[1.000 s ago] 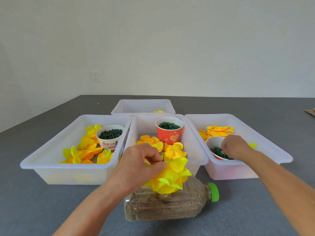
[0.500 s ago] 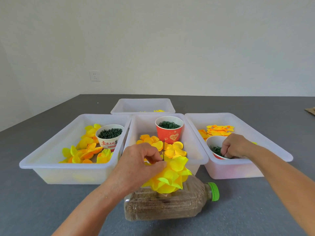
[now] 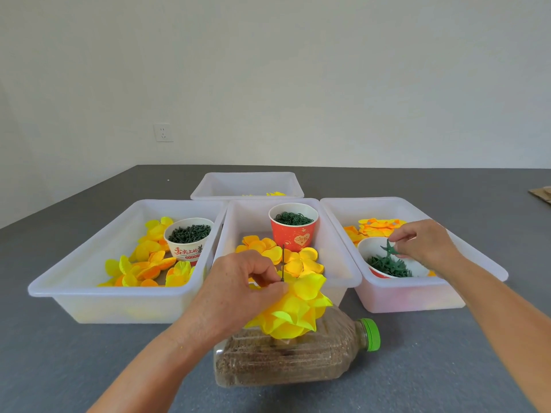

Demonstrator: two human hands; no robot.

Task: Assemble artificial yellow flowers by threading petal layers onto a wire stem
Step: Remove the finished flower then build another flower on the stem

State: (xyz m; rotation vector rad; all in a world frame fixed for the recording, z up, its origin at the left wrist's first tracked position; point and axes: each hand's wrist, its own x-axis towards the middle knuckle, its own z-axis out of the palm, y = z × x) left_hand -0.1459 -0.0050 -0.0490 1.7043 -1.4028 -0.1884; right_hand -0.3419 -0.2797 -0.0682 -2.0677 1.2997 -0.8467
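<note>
Left hand point(image 3: 238, 289): our fingers pinch the wire stem point(image 3: 283, 260) above the yellow flower point(image 3: 293, 311).
Right hand point(image 3: 425, 242): our fingers pinch a green calyx point(image 3: 390, 248) over the white cup point(image 3: 365, 248).

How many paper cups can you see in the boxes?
3. A white cup stands in the left box, a red cup in the middle box, and another cup in the right box, under the right hand. More could be hidden.
</note>
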